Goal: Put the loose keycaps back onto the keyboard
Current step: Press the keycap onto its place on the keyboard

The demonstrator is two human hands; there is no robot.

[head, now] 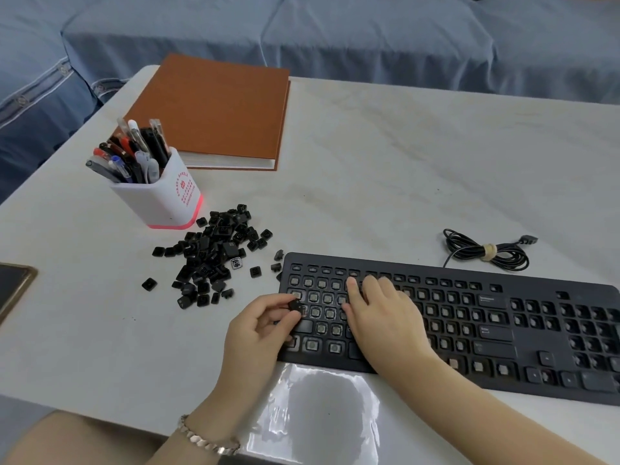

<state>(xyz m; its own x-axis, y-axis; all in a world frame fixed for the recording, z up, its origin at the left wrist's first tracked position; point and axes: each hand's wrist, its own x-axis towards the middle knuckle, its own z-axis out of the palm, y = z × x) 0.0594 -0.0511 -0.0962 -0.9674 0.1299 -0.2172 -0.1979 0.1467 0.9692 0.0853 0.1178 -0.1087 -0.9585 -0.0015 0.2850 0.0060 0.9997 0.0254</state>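
Black keycap (pixel 295 304) is pinched between the fingers (pixel 281 299) of our left hand (pixel 258 333), just above the left end of the keyboard (pixel 469 330). Our right hand (pixel 379 317) rests on it, fingers straight. Other keycaps (pixel 214 253) lie heaped on the worktop (pixel 369 162) nearby

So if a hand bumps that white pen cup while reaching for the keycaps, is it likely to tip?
Possibly top-heavy: the pen cup is crammed with pens leaning out one side. Its broad base sits flat, so a light nudge likely just slides it.
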